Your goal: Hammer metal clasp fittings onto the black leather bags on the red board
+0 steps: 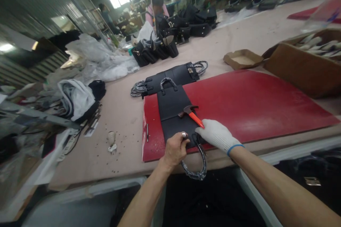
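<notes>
A black leather panel point(173, 104) lies over the left part of a red mat point(229, 103), with a wrapped handle point(168, 81) at its far end and another wrapped handle point(198, 174) hanging past the table's near edge. My left hand point(176, 149), bare, is closed at the panel's near end, pinching a small silvery piece point(184, 134) between its fingers. My right hand point(215, 134), in a white glove, is closed round the orange grip of a hammer point(195, 117). The hammer's head is above the panel, left of the glove.
Behind the panel lie more black pieces with wrapped handles point(170, 74). A thin metal tool point(147, 133) rests on the mat's left. Cardboard boxes point(301, 65) stand at the right; black bags point(157, 51) are piled farther back. A person point(157, 9) is beyond them.
</notes>
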A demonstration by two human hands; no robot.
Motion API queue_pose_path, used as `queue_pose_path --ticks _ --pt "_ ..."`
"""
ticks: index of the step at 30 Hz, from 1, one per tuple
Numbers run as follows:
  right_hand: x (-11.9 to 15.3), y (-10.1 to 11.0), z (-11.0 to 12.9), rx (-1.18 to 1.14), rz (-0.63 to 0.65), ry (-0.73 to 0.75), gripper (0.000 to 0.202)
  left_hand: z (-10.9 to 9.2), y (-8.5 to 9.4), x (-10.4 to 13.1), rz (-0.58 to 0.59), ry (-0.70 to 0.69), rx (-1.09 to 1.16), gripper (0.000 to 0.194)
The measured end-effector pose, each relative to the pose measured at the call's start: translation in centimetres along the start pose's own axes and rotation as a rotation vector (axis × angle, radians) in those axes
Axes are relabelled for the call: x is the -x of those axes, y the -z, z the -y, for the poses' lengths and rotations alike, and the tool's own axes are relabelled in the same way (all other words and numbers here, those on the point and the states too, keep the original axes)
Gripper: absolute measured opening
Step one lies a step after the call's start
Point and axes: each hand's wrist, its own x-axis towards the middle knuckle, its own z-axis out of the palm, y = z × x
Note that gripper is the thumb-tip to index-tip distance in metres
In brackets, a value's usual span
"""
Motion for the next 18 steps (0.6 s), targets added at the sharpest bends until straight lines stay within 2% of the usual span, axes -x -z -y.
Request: queue_pose_path --ticks 2,4,6,8,10,13,16,18 --pt "0.0 -0.1 0.0 -0.001 0.005 -0.003 0.036 -0.1 0.1 0.1 -0.063 0.108 0.118 0.009" --pt "0.1 -0.1 -0.1 -0.001 0.009 -0.003 0.035 -0.2 0.6 -0.1 -0.175 0.253 0.317 0.015" --pt "0.1 -0.1 -0.1 0.003 0.014 -0.009 0.036 0.0 1.9 -0.7 -0.268 0.363 0.503 0.026" --pt "0.1 -0.2 -0.2 0.007 0.021 -0.017 0.037 0.8 4.1 -1.5 -0.307 0.415 0.535 0.034" --pt "0.1 -0.2 -0.3 0.009 0.028 -0.019 0.037 2.1 7.2 -2.2 -0.305 0.46 0.37 0.034" --pt "0.0 -0.4 -0.4 0.006 0.03 -0.018 0.037 4.6 12.3 -2.9 -0.253 0.596 -0.136 0.029" --pt "-0.2 -0.6 -0.5 0.0 0.026 -0.022 0.038 6.7 16.0 -2.7 -0.044 0.766 -0.69 0.028" --pt "-0.2 -0.7 -0.6 -0.002 0.024 -0.022 0.039 7.5 17.1 -2.3 0.075 0.844 -0.868 0.03"
